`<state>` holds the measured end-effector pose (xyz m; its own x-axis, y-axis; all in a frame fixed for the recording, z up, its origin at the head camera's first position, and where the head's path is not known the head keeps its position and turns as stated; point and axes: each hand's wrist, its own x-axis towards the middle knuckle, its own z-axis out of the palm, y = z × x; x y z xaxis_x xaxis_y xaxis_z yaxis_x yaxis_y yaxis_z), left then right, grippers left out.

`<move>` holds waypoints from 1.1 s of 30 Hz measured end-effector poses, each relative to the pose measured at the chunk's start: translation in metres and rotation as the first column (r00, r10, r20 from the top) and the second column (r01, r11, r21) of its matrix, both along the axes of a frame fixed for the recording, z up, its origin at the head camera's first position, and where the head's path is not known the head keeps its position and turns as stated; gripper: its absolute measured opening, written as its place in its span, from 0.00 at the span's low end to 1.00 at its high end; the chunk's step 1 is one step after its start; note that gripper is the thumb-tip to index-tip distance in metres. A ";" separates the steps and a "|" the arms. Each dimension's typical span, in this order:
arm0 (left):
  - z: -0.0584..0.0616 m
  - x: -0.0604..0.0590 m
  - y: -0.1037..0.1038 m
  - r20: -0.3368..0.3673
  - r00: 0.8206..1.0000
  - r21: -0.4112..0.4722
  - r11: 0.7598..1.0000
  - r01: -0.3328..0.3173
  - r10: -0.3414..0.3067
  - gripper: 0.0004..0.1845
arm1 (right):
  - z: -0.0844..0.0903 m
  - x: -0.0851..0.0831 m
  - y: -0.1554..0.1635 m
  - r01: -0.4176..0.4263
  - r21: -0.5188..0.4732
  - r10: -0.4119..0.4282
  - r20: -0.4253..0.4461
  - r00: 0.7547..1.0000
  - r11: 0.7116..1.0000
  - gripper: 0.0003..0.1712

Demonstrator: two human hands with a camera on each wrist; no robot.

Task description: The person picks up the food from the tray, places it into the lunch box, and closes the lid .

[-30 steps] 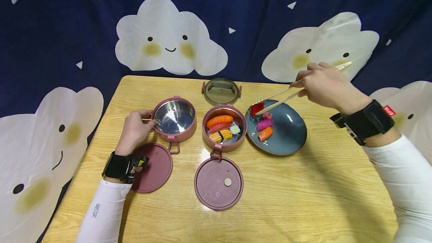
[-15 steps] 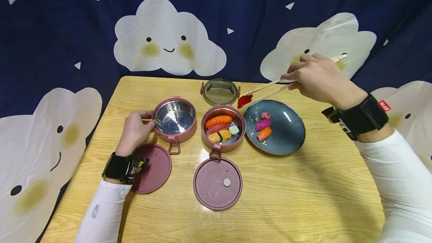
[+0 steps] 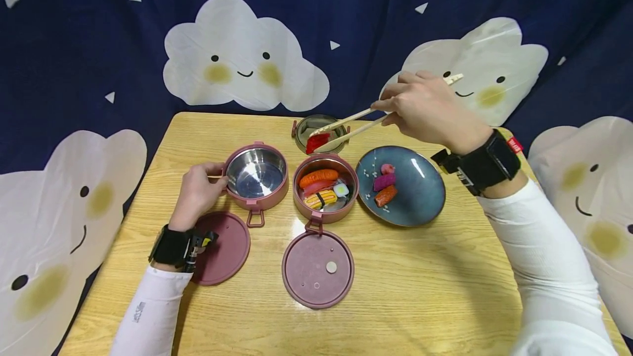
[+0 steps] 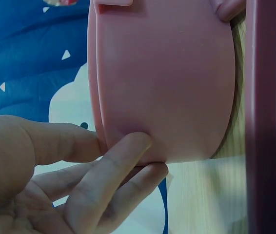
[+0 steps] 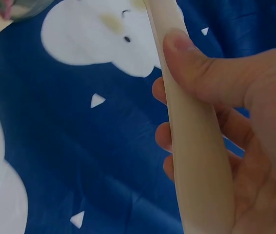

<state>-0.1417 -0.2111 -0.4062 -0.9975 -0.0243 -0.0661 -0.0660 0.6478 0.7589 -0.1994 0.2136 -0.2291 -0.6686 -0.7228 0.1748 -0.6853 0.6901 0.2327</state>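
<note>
My left hand (image 3: 198, 188) pinches the left side of an empty pink steel-lined pot (image 3: 271, 200). In the left wrist view, thumb and fingers press against the pink wall (image 4: 167, 83). My right hand (image 3: 425, 106) grips cream tongs (image 3: 362, 129), its thumb lying along one arm (image 5: 196, 146) in the right wrist view. Between the tong tips hangs a red toy food piece (image 3: 317, 142), over the glass lid behind the middle pot. That middle pot (image 3: 333, 216) contains an orange prawn sushi (image 3: 318, 177), a yellow sushi with a dark band (image 3: 320, 199) and other pieces.
To the right, a blue plate (image 3: 420, 196) bears orange (image 3: 385, 196), purple (image 3: 384, 182) and pink (image 3: 388, 168) toy pieces. A smoky lid (image 3: 305, 124) lies at the back. Two pink lids (image 3: 222, 249) (image 3: 316, 268) lie in front of the pots.
My right hand has carried the red piece in the tongs leftward, from the plate's left edge to above the smoky lid. My left hand keeps its place on the empty pot.
</note>
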 end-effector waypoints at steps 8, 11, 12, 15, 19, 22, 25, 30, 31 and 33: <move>0.000 0.001 0.000 0.003 1.000 -0.005 1.000 0.007 -0.007 0.22 | -0.009 -0.005 -0.034 -0.087 -0.010 0.086 -0.029 0.996 0.996 0.17; 0.000 0.002 -0.001 0.002 1.000 -0.003 1.000 0.010 -0.010 0.22 | -0.014 -0.007 -0.047 -0.112 -0.009 0.112 -0.035 0.993 0.994 0.17; 0.000 0.002 -0.001 0.000 1.000 -0.006 1.000 0.010 -0.010 0.22 | -0.016 -0.007 -0.051 -0.121 -0.007 0.121 -0.034 0.992 0.993 0.17; 0.000 0.002 -0.001 -0.004 1.000 -0.012 1.000 0.011 -0.011 0.22 | -0.022 -0.010 -0.063 -0.136 0.013 0.137 -0.040 0.990 0.991 0.18; 0.001 0.002 -0.001 0.004 1.000 -0.008 1.000 0.009 -0.009 0.22 | -0.030 -0.013 -0.078 -0.145 0.023 0.145 -0.036 0.989 0.989 0.17; 0.003 0.002 0.000 0.011 1.000 -0.010 1.000 0.007 -0.007 0.22 | -0.036 -0.016 -0.088 -0.151 0.027 0.152 -0.039 0.988 0.988 0.17; 0.004 0.002 0.000 0.016 1.000 -0.024 1.000 0.003 -0.003 0.22 | -0.043 -0.020 -0.099 -0.171 0.033 0.173 -0.048 0.984 0.985 0.16; 0.004 0.001 0.000 0.017 1.000 -0.026 1.000 0.008 -0.008 0.22 | -0.056 -0.027 -0.116 -0.195 0.043 0.196 -0.047 0.979 0.980 0.15; 0.003 0.001 0.000 0.015 1.000 -0.023 1.000 0.011 -0.010 0.22 | -0.058 -0.028 -0.119 -0.195 0.050 0.197 -0.041 0.980 0.980 0.15; 0.003 0.001 0.000 0.011 1.000 -0.016 1.000 0.016 -0.015 0.22 | -0.063 -0.031 -0.124 -0.194 0.075 0.197 -0.037 0.980 0.978 0.14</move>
<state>-0.1410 -0.2110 -0.4035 -0.9970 -0.0100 -0.0771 -0.0644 0.6609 0.7477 -0.2300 0.0898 -0.2919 -0.5056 -0.8505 0.1452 -0.7935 0.5244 0.3089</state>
